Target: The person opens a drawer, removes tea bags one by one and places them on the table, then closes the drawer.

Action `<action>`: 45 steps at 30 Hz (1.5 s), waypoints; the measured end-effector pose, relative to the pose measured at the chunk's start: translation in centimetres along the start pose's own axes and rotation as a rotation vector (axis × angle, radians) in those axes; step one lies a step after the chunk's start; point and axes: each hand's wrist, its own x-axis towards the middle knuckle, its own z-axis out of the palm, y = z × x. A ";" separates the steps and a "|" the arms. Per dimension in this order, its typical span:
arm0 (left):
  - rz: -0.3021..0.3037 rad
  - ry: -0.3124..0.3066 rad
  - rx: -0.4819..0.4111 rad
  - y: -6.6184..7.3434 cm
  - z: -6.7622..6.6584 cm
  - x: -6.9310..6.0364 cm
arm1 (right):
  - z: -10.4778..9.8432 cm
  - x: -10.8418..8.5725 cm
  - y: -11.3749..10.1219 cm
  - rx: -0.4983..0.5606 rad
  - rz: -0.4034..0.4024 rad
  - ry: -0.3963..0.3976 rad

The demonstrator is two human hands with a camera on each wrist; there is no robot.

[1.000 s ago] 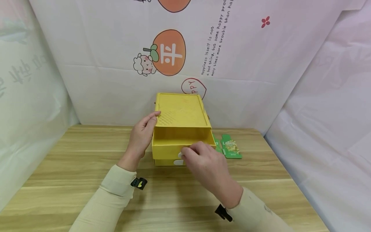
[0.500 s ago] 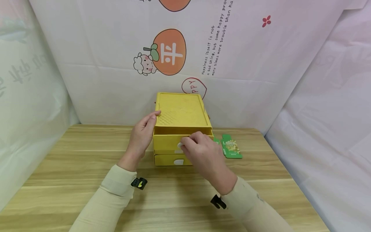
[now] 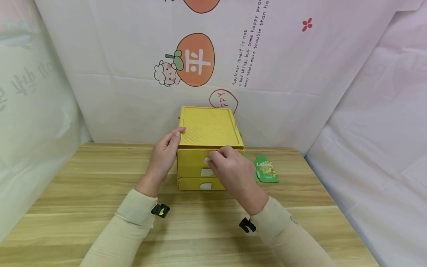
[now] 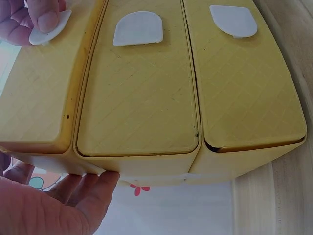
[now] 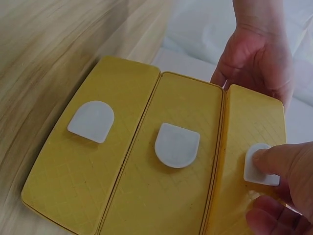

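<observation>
A yellow drawer box (image 3: 210, 126) with three drawers, one above another, stands on the table. My right hand (image 3: 235, 176) pinches the white handle (image 5: 252, 171) of the top drawer (image 3: 191, 163), thumb on its face. That drawer's front sticks out slightly past the middle drawer (image 4: 139, 98), with a thin dark gap under the top panel. Against the box's left side rests my left hand (image 3: 161, 157), its fingers (image 4: 100, 198) extended along the wall and a fingertip at the top edge. The bottom drawer (image 5: 93, 161) sits flush or nearly so.
Green printed cardboard pieces (image 3: 267, 170) lie on the wooden table (image 3: 100, 207) right of the box, one partly hidden behind it. A white printed cloth (image 3: 277, 111) hangs close behind, and white sheets flank both sides.
My right hand has pushed the top drawer inward, from well pulled out to almost closed, still pinching its handle. The left hand has stayed in place on the box's side.
</observation>
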 end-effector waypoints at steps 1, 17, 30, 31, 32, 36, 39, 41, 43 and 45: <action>-0.002 0.001 0.001 0.0 0.0 0.0 | 0.1 0.0 0.0 0.000 0.001 0.001; 0.012 0.013 -0.002 0.0 0.1 0.1 | 0.8 0.6 0.3 0.002 0.024 -0.013; 0.027 0.015 -0.014 -0.1 0.2 0.1 | 1.1 0.5 0.5 0.018 0.029 -0.014; 0.027 0.016 -0.016 -0.1 0.2 0.1 | 1.2 0.5 0.5 0.018 0.028 -0.009; 0.027 0.017 -0.017 -0.1 0.2 0.1 | 1.2 0.5 0.5 0.018 0.028 -0.007; 0.029 0.017 -0.035 -0.2 0.2 0.2 | 1.3 0.5 0.5 0.017 0.029 0.002; 0.035 0.011 -0.047 -0.2 0.3 0.2 | 1.3 0.4 0.4 0.015 0.033 -0.001; 0.037 0.005 -0.053 -0.2 0.3 0.1 | 1.3 0.4 0.4 0.014 0.037 -0.005; 0.039 0.002 -0.058 -0.3 0.3 0.1 | 1.3 0.4 0.4 0.011 0.040 -0.006; 0.041 -0.004 -0.062 -0.4 0.3 0.1 | 1.3 0.4 0.4 0.011 0.042 -0.005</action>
